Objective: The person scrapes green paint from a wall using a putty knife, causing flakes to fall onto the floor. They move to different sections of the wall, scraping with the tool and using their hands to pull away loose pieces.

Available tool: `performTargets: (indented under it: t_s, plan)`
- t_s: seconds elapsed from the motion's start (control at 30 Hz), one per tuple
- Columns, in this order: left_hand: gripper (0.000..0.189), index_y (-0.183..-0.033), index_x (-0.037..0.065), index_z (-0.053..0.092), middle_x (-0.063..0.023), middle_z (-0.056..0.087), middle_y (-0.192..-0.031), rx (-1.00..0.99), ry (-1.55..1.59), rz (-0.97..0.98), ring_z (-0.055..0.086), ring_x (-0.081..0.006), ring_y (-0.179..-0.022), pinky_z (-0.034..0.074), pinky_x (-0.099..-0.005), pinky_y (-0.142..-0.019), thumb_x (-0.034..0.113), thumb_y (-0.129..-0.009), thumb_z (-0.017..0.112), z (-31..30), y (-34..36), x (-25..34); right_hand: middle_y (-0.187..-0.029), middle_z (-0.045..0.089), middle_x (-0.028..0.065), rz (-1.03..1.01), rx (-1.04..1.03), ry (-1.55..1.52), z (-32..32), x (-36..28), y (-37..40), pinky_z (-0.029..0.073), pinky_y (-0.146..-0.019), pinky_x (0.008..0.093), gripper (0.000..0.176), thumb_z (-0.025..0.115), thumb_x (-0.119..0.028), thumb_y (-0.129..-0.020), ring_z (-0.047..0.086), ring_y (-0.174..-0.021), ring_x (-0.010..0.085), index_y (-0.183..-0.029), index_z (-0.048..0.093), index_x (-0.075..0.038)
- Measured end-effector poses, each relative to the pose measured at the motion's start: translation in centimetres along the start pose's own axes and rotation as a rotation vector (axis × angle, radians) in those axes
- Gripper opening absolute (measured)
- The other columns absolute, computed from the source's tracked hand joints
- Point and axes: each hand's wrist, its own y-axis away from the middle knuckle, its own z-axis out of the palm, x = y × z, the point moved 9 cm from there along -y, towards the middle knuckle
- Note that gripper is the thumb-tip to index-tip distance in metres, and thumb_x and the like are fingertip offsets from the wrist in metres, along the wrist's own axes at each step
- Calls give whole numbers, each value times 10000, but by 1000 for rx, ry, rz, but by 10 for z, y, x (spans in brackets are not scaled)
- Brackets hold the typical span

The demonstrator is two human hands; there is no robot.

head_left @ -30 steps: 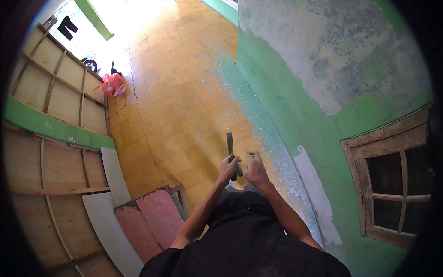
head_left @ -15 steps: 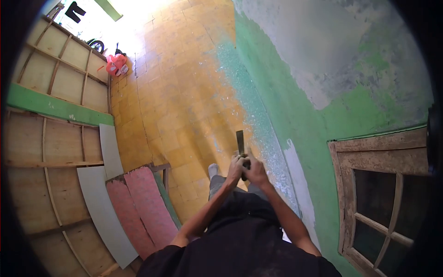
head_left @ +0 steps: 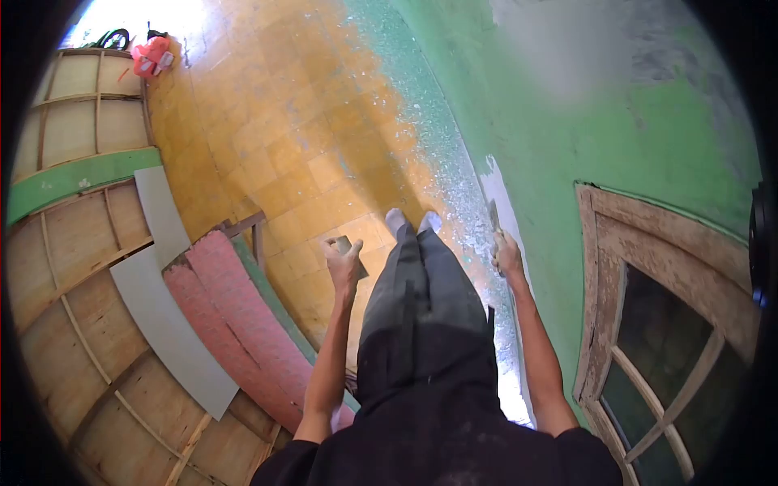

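Note:
My left hand (head_left: 344, 266) hangs out to the left of my legs, closed around a small dark flat block (head_left: 345, 245) over the yellow floor tiles (head_left: 267, 138). My right hand (head_left: 506, 257) is down by the foot of the green wall (head_left: 567, 146), gripping a narrow metal scraper (head_left: 493, 214). Its blade points up along the wall and lies at a bare white patch (head_left: 504, 197) where the paint is gone. My grey trousers and two white-socked feet (head_left: 412, 220) lie between the hands.
Pale paint flakes (head_left: 438, 154) litter the floor along the wall. A worn wooden window frame (head_left: 616, 267) sits in the wall on the right. Pink and grey boards (head_left: 227, 300) and plywood panels (head_left: 73, 243) lean at the left. A red bag (head_left: 152, 53) lies far back.
My hands were together in front of me on the scraper. They have parted: the right took the scraper to the wall base, the left swung left with the block. My view tipped downward.

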Motion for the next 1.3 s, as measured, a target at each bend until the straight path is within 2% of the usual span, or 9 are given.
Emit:
performTargets:
  t_s: [0.17,0.33,0.47,0.7,0.8,0.9,1.03,1.2,1.3]
  plan:
    - [230,-997,29,670,-88,618,-781,-514,-65,-141,632,-226,-800,524,-378,-735,141,-802,620,137,-40,-54,-697,522,17,-120,145,124,-3,79,-94,395,-410,266,359,506,-226,-969,492,-481,84,-1282,543,-53]
    - [223,-982,-10,659,-257,599,-1027,-698,-314,253,600,-417,-926,487,-429,-803,121,-832,559,287,-63,-69,-720,512,-7,-158,267,121,7,125,-214,376,-414,240,403,508,-215,-980,430,-479,58,-1352,506,-60]
    - [423,-1244,5,560,-227,525,-1067,-812,-138,561,563,-369,-907,465,-417,-825,68,-828,518,428,-75,-92,-699,452,-23,-85,176,-141,14,138,-301,352,-388,236,403,468,-300,-1016,407,-468,55,-1350,471,-74]
    - [605,-1415,-25,390,-236,506,-1337,-1044,199,483,612,-370,-1054,474,-378,-894,61,-823,480,607,-51,-33,-690,407,-41,-127,157,-353,21,144,-346,275,-340,189,422,427,-294,-1036,366,-449,12,-1413,396,-106]
    - [647,-1439,-34,348,-275,395,-1456,-1470,-6,163,588,-392,-1151,464,-366,-946,71,-815,479,647,-30,-50,-682,422,-30,-131,210,-340,25,154,-352,270,-336,201,309,415,-236,-1034,346,-437,21,-1297,464,-81]
    - [680,-1450,-39,326,-299,521,-1323,-1236,155,409,601,-379,-1136,471,-368,-938,76,-801,491,642,-15,-46,-747,537,7,-226,246,-322,19,177,-368,354,-411,242,249,485,-221,-999,466,-539,50,-1138,536,-21]
    - [767,-1501,-19,206,-240,609,-872,-1064,265,249,627,-362,-877,466,-340,-860,68,-793,488,646,-32,-43,-862,627,51,-454,361,-136,14,159,-388,449,-570,291,247,566,-217,-964,570,-733,92,-1030,570,22]
    - [798,-1517,-5,155,-280,605,-957,-1120,215,348,629,-357,-918,456,-331,-876,43,-788,475,649,-42,-35,-867,648,71,-480,426,-157,20,166,-387,485,-656,331,273,598,-213,-949,614,-790,141,-1085,577,23]
    - [807,-1520,14,170,-301,573,-1203,-912,295,612,601,-369,-1076,425,-309,-958,40,-776,479,651,-38,-40,-953,645,126,-570,481,47,22,133,-383,483,-737,330,302,579,-208,-950,618,-899,170,-1121,556,39]
